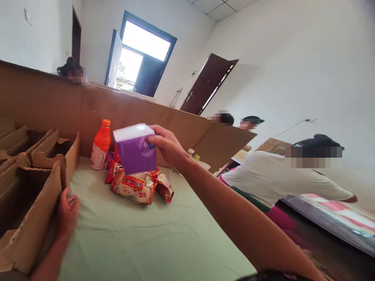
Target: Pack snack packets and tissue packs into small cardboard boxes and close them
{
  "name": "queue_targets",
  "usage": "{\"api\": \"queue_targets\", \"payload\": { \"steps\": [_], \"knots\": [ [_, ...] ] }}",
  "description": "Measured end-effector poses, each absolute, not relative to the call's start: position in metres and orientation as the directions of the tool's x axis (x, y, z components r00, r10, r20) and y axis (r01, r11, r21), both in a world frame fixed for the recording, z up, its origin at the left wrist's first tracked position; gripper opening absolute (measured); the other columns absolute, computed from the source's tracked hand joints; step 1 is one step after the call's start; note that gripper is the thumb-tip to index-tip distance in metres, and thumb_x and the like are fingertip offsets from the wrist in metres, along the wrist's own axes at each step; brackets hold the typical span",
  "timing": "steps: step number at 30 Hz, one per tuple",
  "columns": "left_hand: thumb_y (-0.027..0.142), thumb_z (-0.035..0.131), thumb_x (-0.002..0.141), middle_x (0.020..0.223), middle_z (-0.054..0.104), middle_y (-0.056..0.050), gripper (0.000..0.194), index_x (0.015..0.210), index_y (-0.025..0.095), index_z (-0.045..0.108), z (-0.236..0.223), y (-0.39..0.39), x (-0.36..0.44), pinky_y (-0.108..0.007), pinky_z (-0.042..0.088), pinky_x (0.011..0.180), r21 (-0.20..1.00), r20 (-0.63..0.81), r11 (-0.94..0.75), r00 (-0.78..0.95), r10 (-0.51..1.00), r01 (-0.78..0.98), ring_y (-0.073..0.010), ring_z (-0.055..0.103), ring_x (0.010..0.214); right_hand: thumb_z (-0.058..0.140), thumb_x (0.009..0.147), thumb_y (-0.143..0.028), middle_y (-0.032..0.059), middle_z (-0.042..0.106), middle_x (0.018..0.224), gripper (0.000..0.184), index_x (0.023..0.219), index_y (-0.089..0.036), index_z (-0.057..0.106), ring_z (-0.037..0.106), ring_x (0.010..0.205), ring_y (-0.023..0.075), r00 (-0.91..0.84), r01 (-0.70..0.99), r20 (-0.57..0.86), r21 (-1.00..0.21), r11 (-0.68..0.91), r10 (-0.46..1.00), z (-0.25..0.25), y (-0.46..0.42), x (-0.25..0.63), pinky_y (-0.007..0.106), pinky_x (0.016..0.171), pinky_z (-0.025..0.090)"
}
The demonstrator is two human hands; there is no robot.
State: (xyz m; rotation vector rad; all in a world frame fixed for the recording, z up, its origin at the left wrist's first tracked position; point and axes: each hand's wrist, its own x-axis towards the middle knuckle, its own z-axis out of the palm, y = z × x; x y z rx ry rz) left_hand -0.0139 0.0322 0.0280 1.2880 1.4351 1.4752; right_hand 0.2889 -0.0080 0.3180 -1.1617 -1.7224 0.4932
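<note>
My right hand [166,146] is closed on a purple and white tissue pack [135,149] and holds it in the air above the table. Under the pack lie red noodle packets [137,186] on the pale green tablecloth [140,238]. An orange drink bottle [101,145] stands upright just left of them. My left hand [67,210] rests on the cloth at the lower left, fingers loosely curled and holding nothing, right beside the wall of a cardboard box [32,212].
Several open cardboard boxes [55,150] line the left edge. A tall cardboard partition [88,109] runs along the back of the table. A person in a white shirt [272,175] bends over a neighbouring table at the right; other people sit behind the partition.
</note>
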Motion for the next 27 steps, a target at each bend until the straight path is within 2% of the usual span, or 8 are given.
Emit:
{"api": "queue_targets", "payload": {
  "steps": [3,6,10,14,18,21,24,27],
  "knots": [
    [0.032,0.058,0.071,0.103,0.071,-0.010,0.067,0.136,0.018,0.050,0.043,0.025,-0.017,-0.024,0.050,0.048,0.959,0.170,-0.101,-0.255,0.952,0.263,-0.0176,0.066,0.065,0.060,0.081,-0.046,0.0090,0.074,0.103,0.045,0.114,-0.016,0.064,0.070,0.090,0.0224,0.058,0.699,0.412,-0.667,0.258,0.909,0.282,-0.045,0.357,0.034,0.075,0.055],
    [0.037,0.057,0.069,0.094,0.071,-0.010,0.065,0.131,0.015,0.055,0.056,0.023,-0.014,-0.031,0.055,0.055,0.918,0.220,-0.114,-0.247,0.944,0.381,-0.0211,0.068,0.068,0.060,0.081,-0.042,0.0117,0.075,0.110,0.051,0.124,-0.015,0.063,0.070,0.095,0.0258,0.135,0.859,0.405,-0.503,0.097,0.904,0.264,-0.043,0.400,0.039,0.082,0.054],
    [0.039,0.053,0.068,0.117,0.066,-0.018,0.054,0.116,0.015,0.062,0.068,0.012,0.001,-0.042,0.060,0.076,0.820,0.358,-0.205,-0.199,0.912,0.535,-0.0302,0.070,0.095,0.069,0.075,-0.036,0.0129,0.071,0.124,0.058,0.130,-0.018,0.063,0.065,0.110,0.0304,0.083,0.912,0.408,-0.399,0.095,0.909,0.250,0.002,0.414,0.045,0.097,0.047],
    [0.039,0.055,0.078,0.138,0.060,-0.012,0.040,0.112,0.023,0.067,0.081,-0.041,0.006,-0.047,0.056,0.097,0.678,0.478,-0.325,-0.060,0.876,0.660,-0.0306,0.066,0.114,0.078,0.067,-0.030,0.0126,0.068,0.134,0.064,0.129,-0.020,0.066,0.059,0.124,0.0335,-0.058,0.919,0.376,-0.342,0.197,0.925,0.232,0.044,0.400,0.047,0.105,0.040],
    [0.029,0.058,0.088,0.151,0.051,-0.007,0.037,0.125,0.028,0.064,0.121,-0.118,-0.016,-0.051,0.044,0.114,0.293,0.736,-0.494,0.137,0.663,0.818,-0.0313,0.058,0.127,0.069,0.078,-0.033,0.0140,0.061,0.143,0.053,0.129,-0.019,0.066,0.053,0.133,0.0333,-0.066,0.899,0.427,-0.368,0.240,0.902,0.216,0.038,0.397,0.050,0.109,0.038],
    [0.023,0.062,0.089,0.158,0.042,-0.004,0.054,0.141,0.031,0.051,0.164,-0.155,-0.043,-0.059,0.035,0.120,0.083,0.828,-0.369,0.142,0.543,0.926,-0.0371,0.048,0.139,0.056,0.086,-0.036,0.0176,0.063,0.139,0.046,0.127,-0.016,0.067,0.057,0.130,0.0329,-0.005,0.879,0.496,-0.412,0.241,0.868,0.200,0.001,0.407,0.052,0.109,0.040],
    [0.024,0.061,0.091,0.158,0.042,-0.010,0.063,0.150,0.025,0.041,0.192,-0.162,-0.068,-0.063,0.031,0.120,0.002,0.868,-0.242,0.119,0.482,0.970,-0.0409,0.041,0.144,0.057,0.083,-0.052,0.0129,0.071,0.127,0.048,0.118,-0.023,0.070,0.065,0.118,0.0319,0.142,0.795,0.549,-0.560,0.236,0.824,0.166,-0.052,0.419,0.049,0.101,0.049],
    [0.035,0.055,0.093,0.144,0.054,-0.019,0.059,0.147,0.016,0.042,0.198,-0.148,-0.088,-0.063,0.034,0.117,0.053,0.849,-0.182,0.052,0.526,0.982,-0.0414,0.042,0.143,0.061,0.074,-0.064,0.0098,0.077,0.113,0.057,0.115,-0.027,0.072,0.074,0.093,0.0320,0.331,0.676,0.366,-0.735,0.051,0.870,0.120,-0.107,0.429,0.044,0.077,0.059]
  ]
}}
